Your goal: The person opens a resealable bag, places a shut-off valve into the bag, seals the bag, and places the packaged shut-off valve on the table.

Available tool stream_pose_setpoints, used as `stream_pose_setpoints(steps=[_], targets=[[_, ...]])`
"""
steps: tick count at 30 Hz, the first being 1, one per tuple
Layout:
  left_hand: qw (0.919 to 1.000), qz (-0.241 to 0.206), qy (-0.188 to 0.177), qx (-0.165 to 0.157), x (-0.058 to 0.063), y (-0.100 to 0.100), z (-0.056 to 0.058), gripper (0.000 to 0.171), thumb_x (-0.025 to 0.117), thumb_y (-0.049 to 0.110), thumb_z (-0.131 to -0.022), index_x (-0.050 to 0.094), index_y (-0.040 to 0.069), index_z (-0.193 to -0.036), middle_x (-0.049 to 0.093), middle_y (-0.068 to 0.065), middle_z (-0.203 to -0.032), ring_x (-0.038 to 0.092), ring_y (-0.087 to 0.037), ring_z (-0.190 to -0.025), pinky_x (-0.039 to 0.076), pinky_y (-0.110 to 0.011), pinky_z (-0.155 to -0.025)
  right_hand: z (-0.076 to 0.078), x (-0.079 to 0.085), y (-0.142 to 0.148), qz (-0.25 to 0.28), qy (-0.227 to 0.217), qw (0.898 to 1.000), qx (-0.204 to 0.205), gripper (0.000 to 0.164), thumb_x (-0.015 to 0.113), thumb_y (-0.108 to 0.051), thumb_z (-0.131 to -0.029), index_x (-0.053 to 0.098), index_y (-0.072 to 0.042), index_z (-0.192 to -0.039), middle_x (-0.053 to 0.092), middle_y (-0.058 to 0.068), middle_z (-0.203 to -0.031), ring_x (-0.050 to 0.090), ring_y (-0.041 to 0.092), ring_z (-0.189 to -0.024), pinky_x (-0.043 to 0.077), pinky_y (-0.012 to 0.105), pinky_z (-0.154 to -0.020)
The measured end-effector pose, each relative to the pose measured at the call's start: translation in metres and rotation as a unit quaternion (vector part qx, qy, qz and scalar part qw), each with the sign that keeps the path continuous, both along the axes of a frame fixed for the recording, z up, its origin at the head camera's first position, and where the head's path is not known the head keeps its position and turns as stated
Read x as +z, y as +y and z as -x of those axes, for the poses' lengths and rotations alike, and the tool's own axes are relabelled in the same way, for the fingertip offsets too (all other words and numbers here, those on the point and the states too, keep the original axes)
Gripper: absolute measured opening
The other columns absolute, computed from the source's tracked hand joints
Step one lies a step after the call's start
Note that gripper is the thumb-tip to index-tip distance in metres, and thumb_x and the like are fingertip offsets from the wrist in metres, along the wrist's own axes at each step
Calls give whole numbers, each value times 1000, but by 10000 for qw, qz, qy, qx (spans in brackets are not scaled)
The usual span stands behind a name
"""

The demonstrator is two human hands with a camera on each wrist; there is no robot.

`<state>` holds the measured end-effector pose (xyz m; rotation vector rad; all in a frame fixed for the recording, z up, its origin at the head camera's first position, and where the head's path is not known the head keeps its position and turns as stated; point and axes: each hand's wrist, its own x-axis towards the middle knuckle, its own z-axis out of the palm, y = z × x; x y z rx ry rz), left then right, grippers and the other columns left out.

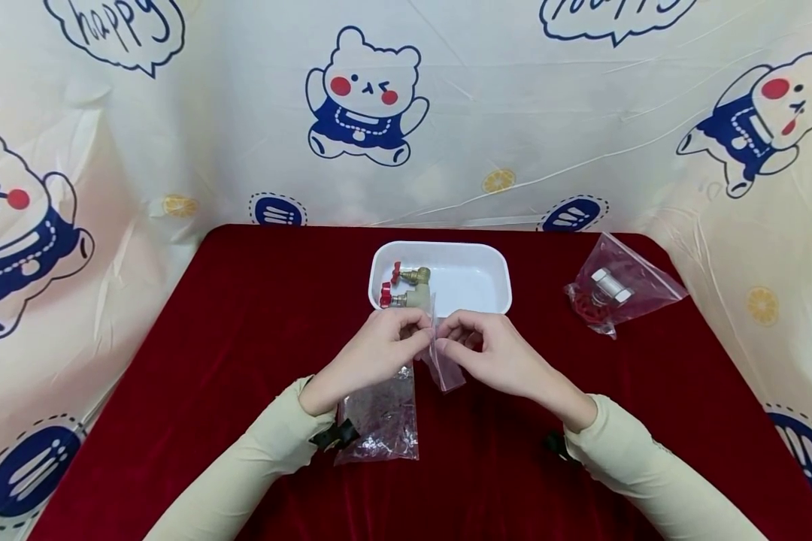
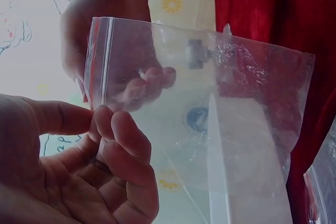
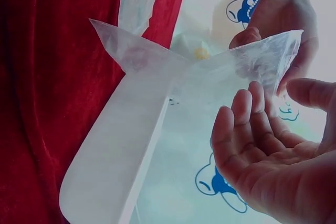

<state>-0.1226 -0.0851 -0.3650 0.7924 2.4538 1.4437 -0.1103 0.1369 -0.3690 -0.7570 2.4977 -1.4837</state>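
Note:
A clear zip bag with a red line along its mouth hangs upright between both hands over the front of the white tray. My left hand pinches the mouth edge between thumb and fingertips. My right hand has its thumb and index finger at the same edge, facing the left hand; its other fingers are loosely curved. Through the film the left wrist view shows right-hand fingers. Two valves with red handles, one brass and one pale, lie in the left part of the white tray.
Another clear bag lies flat on the red tablecloth, partly beneath the left wrist. At the right, a zip bag holds a silvery valve with a red handle. A printed curtain surrounds the table.

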Motion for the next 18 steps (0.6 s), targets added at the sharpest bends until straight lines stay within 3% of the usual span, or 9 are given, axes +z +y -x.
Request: stream_pose_setpoints(steps=[8, 18], targets=[[9983, -317, -464, -124, 3, 1, 1, 21, 62, 16, -106, 70, 9, -89, 64, -6, -72, 63, -30, -63, 48, -29, -55, 0, 5, -1, 67, -77, 9999, 43, 13, 72, -20, -102, 79, -12, -108, 75, -6, -92, 69, 16, -83, 56, 32, -72], [9948, -563, -807, -256, 1, 3, 1, 22, 64, 16, -106, 69, 5, -87, 62, -5, -72, 63, -46, -68, 53, -32, -57, -1, 9, -1, 178, -181, 9996, 102, 11, 72, -17, -100, 79, -10, -106, 75, -4, -90, 70, 16, -82, 55, 29, -71]])
